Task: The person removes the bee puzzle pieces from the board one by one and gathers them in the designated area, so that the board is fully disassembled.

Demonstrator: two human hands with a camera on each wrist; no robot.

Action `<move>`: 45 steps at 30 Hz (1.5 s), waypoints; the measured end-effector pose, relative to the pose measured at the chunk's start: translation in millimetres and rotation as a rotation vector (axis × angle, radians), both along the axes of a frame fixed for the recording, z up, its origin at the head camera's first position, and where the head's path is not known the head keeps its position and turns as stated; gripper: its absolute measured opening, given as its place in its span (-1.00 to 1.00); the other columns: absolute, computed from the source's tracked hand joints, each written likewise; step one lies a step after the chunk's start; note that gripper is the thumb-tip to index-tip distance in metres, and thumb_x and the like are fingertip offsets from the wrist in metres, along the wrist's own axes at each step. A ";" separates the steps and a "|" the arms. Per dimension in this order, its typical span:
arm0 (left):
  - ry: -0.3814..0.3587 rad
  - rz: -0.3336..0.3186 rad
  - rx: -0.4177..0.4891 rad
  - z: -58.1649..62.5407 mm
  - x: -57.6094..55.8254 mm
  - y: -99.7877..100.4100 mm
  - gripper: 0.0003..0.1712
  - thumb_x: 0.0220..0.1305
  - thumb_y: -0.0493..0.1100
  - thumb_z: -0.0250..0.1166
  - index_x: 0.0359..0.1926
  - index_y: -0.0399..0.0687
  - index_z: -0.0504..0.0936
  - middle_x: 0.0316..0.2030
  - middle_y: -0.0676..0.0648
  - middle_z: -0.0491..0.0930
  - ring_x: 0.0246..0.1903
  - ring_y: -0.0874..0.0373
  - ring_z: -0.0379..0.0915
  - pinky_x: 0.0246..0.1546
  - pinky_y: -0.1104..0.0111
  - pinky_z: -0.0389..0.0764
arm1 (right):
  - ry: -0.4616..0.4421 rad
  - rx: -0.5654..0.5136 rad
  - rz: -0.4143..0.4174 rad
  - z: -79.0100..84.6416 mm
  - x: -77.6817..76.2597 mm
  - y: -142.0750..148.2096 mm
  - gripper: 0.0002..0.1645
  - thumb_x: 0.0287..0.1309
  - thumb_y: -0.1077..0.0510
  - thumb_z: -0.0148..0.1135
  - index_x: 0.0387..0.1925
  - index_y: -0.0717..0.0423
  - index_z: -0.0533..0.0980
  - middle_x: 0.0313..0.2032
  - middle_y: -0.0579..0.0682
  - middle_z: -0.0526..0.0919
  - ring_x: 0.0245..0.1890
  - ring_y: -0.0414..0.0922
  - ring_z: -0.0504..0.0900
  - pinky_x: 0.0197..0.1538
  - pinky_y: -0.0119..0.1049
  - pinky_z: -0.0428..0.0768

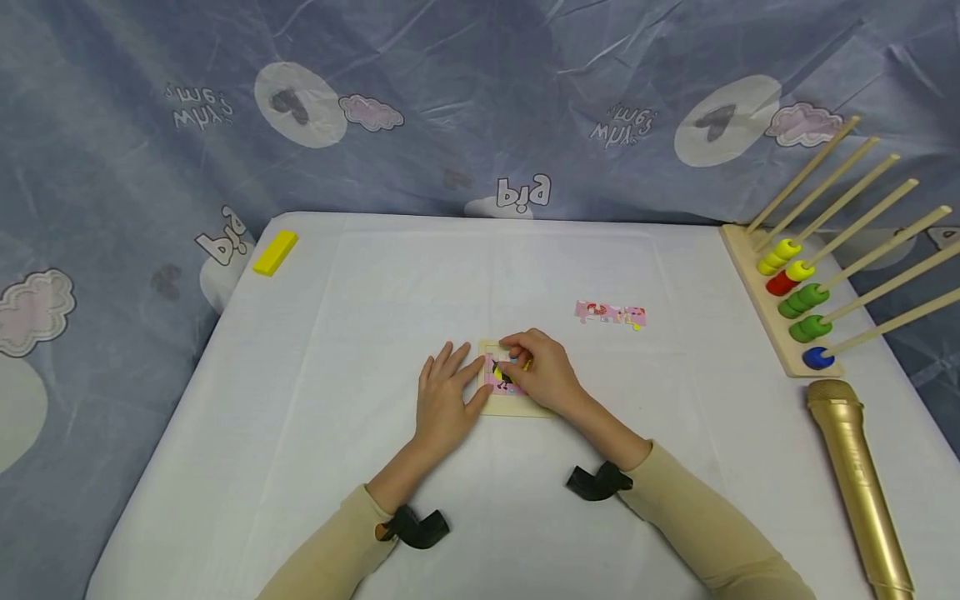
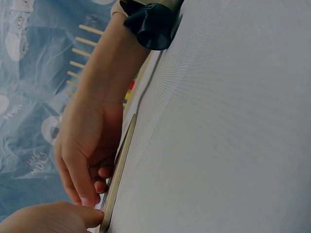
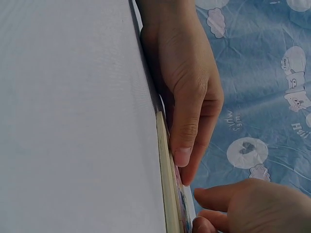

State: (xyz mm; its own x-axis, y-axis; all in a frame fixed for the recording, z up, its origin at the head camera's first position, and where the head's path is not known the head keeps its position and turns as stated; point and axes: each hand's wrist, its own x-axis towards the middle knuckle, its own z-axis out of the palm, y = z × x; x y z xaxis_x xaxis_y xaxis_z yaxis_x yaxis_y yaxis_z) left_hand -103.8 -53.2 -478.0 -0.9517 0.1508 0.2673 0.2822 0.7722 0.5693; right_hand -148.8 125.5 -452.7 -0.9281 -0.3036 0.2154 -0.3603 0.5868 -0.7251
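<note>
A yellow block (image 1: 275, 252) lies far left on the white table (image 1: 337, 317). Far right, a wooden stand (image 1: 759, 292) holds bright beads (image 1: 813, 295) on sticks (image 1: 885, 249). Nearer lies a gold microphone (image 1: 858, 483). Behind, a blue sheet (image 1: 465, 83) has clouds (image 1: 371, 112) and words (image 1: 504, 192), perhaps upside down.

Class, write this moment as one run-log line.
left grip: touching puzzle board, left side | right grip: curled over board, hold unclear | pink pieces: on white cloth, beyond board

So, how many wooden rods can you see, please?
7 wooden rods, all on the stand at right: two bare at the far end, then five holding rings. None appears hidden.
</note>
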 end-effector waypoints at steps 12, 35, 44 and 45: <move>0.011 0.000 -0.009 0.4 -0.9 -0.5 -0.51 0.21 -0.03 0.37 0.14 -0.07 0.64 0.31 -0.17 0.44 0.43 -0.15 0.15 0.39 -0.15 0.07 | 0.022 0.106 -0.001 -1.0 -0.3 -2.6 -0.70 0.00 0.24 0.45 -0.17 0.24 0.65 -0.43 0.00 0.52 -0.47 -0.21 0.43 -0.33 -0.37 0.42; -0.013 0.003 0.005 1.0 0.1 0.5 -0.51 0.21 -0.03 0.37 0.14 -0.07 0.64 0.32 -0.17 0.43 0.44 -0.14 0.12 0.39 -0.15 0.05 | 0.000 0.126 0.005 -0.1 1.1 -3.3 -0.75 0.03 0.25 0.43 -0.22 0.16 0.58 -0.40 0.00 0.50 -0.46 -0.20 0.41 -0.33 -0.35 0.38; -0.006 0.009 0.010 1.1 0.1 1.6 -0.53 0.20 -0.05 0.37 0.13 -0.08 0.65 0.31 -0.18 0.44 0.43 -0.15 0.13 0.39 -0.17 0.06 | -0.002 0.017 0.039 -0.7 1.5 -1.3 -0.81 0.08 0.32 0.36 -0.26 0.13 0.53 -0.40 0.01 0.60 -0.45 -0.19 0.48 -0.34 -0.36 0.43; -0.004 0.010 0.011 1.5 0.2 1.7 -0.53 0.20 -0.06 0.38 0.13 -0.08 0.65 0.31 -0.18 0.44 0.43 -0.15 0.14 0.38 -0.17 0.06 | -0.010 0.000 0.043 -0.6 1.4 -1.1 -0.82 0.09 0.33 0.35 -0.27 0.13 0.53 -0.41 0.00 0.61 -0.45 -0.19 0.48 -0.34 -0.37 0.44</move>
